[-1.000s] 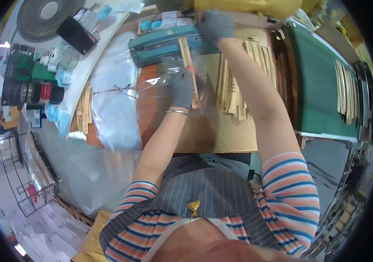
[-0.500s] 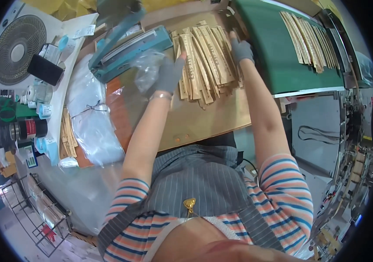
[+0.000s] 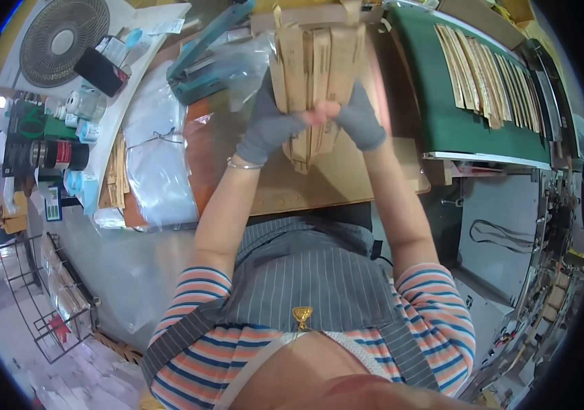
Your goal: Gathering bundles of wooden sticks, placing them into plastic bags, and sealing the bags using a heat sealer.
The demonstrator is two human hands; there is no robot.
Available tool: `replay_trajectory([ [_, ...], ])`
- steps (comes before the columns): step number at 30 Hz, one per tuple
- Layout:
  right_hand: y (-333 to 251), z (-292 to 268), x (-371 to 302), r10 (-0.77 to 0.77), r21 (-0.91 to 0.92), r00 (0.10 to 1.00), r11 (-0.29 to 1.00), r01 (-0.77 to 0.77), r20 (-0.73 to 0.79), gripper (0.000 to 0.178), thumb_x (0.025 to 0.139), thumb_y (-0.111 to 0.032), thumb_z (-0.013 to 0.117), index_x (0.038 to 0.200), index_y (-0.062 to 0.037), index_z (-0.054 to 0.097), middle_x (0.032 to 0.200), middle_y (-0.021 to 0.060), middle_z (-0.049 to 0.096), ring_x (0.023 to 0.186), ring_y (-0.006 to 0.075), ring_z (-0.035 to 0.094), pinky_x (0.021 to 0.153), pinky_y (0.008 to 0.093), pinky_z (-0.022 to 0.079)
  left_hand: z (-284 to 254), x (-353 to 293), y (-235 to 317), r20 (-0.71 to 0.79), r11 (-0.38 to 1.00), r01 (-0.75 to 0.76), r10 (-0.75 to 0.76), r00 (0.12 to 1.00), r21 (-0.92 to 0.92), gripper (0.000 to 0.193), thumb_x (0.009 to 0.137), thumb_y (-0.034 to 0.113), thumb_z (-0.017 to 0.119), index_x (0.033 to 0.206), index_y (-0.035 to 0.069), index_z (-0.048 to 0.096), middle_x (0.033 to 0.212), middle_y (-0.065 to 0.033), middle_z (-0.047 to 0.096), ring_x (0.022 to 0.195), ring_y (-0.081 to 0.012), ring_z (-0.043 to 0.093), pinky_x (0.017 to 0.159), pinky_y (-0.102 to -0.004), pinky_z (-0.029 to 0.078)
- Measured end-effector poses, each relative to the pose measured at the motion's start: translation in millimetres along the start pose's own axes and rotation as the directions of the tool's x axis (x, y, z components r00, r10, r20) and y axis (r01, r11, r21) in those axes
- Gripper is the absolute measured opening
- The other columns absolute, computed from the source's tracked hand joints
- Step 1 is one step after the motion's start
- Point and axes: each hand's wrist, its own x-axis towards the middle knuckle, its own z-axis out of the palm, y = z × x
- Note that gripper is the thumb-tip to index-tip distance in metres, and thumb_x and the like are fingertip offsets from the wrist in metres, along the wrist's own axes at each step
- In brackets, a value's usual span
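A thick bundle of narrow tan paper packets (image 3: 319, 68) stands raised and gathered between my two hands. My left hand (image 3: 268, 126), in a grey fingerless glove, is closed around its left side. On the other side my right hand (image 3: 362, 121), gloved the same way, grips it, and the bare thumbs meet across the front. Some packets stick out unevenly at the top and bottom. A crumpled clear plastic bag (image 3: 244, 58) lies just beyond my left hand. Under the bundle is a tan cardboard sheet (image 3: 299, 195).
A blue long-armed bag sealer (image 3: 200, 85) stands at the far left of the table. Nearer lies a tied stack of clear plastic bags (image 3: 159, 150). More packets (image 3: 487, 78) rest on a green surface (image 3: 435, 126) at right. A shelf at left holds a fan (image 3: 64, 42) and phone (image 3: 102, 71).
Both hands have closed in on the spread packets, squeezed them into a tighter bundle and lifted it upright. The view has shifted slightly.
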Motion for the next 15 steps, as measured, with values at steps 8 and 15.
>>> replay_trajectory([
  [8, -14.5, 25.7, -50.6, -0.005, -0.299, 0.972, 0.951, 0.077, 0.236, 0.109, 0.057, -0.015, 0.086, 0.143, -0.0032, 0.020, 0.128, 0.0102, 0.046, 0.117, 0.0192, 0.046, 0.099, 0.0310, 0.036, -10.5, -58.6, -17.7, 0.208, 0.942, -0.094, 0.027, 0.978, 0.321, 0.088, 0.063, 0.016, 0.083, 0.134, 0.001, 0.035, 0.129, -0.0075, 0.048, 0.115, -0.0166, 0.048, 0.098, -0.0314, 0.040],
  [15, -4.1, 38.2, -68.9, -0.025, -0.352, 0.971, 0.930, 0.110, 0.238, 0.106, 0.057, -0.016, 0.087, 0.141, -0.0024, 0.024, 0.129, 0.0111, 0.046, 0.118, 0.0194, 0.046, 0.100, 0.0315, 0.036, -10.0, -76.6, -20.4, 0.219, 0.957, -0.121, 0.063, 0.974, 0.265, 0.082, 0.068, 0.012, 0.079, 0.135, 0.000, 0.033, 0.129, -0.0079, 0.048, 0.115, -0.0161, 0.049, 0.098, -0.0302, 0.040],
])
